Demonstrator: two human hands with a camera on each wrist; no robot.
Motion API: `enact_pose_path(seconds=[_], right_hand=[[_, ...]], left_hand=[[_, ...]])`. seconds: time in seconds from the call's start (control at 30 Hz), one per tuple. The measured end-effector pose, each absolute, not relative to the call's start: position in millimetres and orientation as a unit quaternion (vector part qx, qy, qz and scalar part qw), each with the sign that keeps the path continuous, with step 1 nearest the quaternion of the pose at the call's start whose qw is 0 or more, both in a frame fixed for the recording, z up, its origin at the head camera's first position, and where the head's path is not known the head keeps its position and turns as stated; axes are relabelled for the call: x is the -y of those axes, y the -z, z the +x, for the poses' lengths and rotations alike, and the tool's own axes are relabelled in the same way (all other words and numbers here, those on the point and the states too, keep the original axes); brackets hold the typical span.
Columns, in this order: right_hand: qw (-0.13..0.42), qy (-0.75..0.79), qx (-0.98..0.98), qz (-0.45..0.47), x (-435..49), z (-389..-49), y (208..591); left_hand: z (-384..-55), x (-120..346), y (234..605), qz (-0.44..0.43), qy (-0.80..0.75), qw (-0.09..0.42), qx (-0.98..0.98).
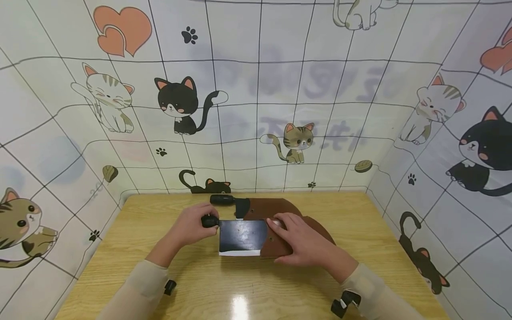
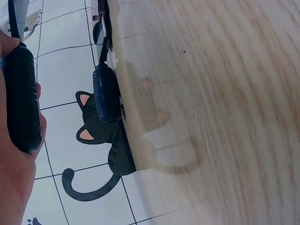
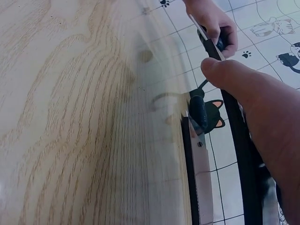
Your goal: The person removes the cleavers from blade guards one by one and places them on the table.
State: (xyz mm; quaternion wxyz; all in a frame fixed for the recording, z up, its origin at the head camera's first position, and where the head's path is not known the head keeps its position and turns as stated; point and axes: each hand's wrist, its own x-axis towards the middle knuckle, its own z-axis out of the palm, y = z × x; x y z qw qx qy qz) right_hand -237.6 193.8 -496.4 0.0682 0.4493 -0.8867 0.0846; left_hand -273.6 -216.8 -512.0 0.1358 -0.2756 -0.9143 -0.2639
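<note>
The cleaver (image 1: pixel 243 234) reads black to me from afar, pale at its edge, its sheath (image 1: pixel 269 247) brown; I see beige sleeves (image 1: pixel 140 284), a yellow wood-grained table (image 1: pixel 208 289), a white backdrop (image 1: pixel 236 35) gridded in black with cats (image 1: pixel 178 100) and orange hearts (image 1: pixel 134 26)

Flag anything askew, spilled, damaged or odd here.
One thing: the dark rectangular metal cleaver blade juts well out of its brown, round-ended, leather-like sheath, leaving its bright edge bare. The black-handled metal cleaver behind is mostly covered. No spill or damage visible.
</note>
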Motion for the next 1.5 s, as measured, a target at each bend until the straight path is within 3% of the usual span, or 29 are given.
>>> enact_pose_path(seconds=[0.37,0.67,1.0,1.5], right_hand=[[0.061,-0.102,0.889,0.442,-193,-240,496],[0.043,-0.117,0.899,0.42,-203,-237,498],[0.034,-0.132,0.901,0.411,-203,-235,498],[0.019,-0.143,0.906,0.397,-206,-237,500]], left_hand=[[-272,222,510,-0.285,0.26,0.138,0.912],[-266,225,503,-0.327,0.198,0.177,0.907],[-263,223,505,-0.319,0.197,0.136,0.917],[-265,226,513,-0.325,0.197,0.159,0.911]])
